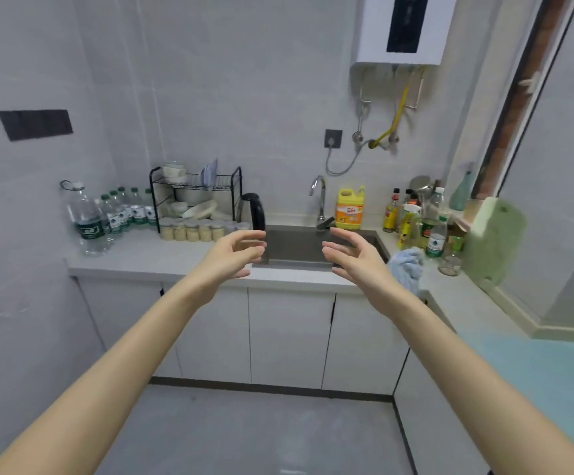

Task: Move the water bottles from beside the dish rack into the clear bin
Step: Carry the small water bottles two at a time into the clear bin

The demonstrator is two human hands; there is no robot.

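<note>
**Both hands raised empty before the sink, bottles waiting at the far left corner**

At the far left corner of the surface [134, 258], against the tiled wall, the water bottles [126, 210] stand upright in a tight cluster, green-capped and green-labelled, just beside the left post of the black dish rack [196, 197]. A larger clear bottle [86, 221] with a carry handle stands in front of them, nearer the left edge of the surface. The rack holds white bowls and plates on two tiers, and a row of small jars [193, 231] sits along its foot.

The left hand [234, 253] is held up in the air in front of the sink [299, 248], fingers loosely curled and spread apart, holding nothing. The right hand [354, 255] mirrors it across a gap, palm turned inward, fingers wide and likewise empty. Neither hand touches the surface or any bottle; both are well apart from the cluster.

Behind the sink stands a tap [319, 200] with a yellow detergent jug [350, 209] just beside it. A blue cloth [407, 265] lies at the right rim of the sink, near assorted bottles along the right edge of the surface. No clear bin can be made out.
</note>
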